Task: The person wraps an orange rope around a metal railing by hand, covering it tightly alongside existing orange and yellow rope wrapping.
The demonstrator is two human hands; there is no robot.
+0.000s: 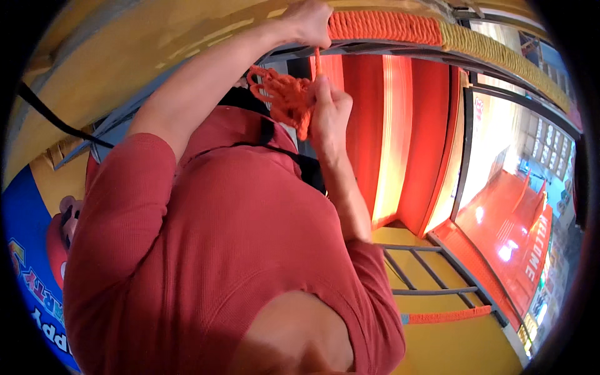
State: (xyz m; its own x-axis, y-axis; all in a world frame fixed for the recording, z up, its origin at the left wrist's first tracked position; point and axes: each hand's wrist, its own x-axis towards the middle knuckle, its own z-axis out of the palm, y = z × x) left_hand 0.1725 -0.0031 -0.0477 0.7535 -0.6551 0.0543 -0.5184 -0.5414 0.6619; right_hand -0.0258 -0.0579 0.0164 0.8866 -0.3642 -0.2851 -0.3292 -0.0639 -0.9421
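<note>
A curved bar runs across the top, tightly wound with orange cord [384,28] and, farther right, with yellow cord [500,57]. My left hand [307,22] is closed at the left end of the orange winding; its fingertips are partly hidden behind the bar. Below it, my right hand [330,111] grips the orange cord, and a short taut length stretches up from this fist to the bar. A looped, tangled bundle of the same cord [284,97] hangs beside my right fingers, on their left.
Red and yellow panels [400,125] stand beyond my right arm. Lower right, a dark metal ladder-like frame [431,291] has an orange-wrapped rung [447,315]. A blue printed banner [31,212] is at left, near a black strap [59,122].
</note>
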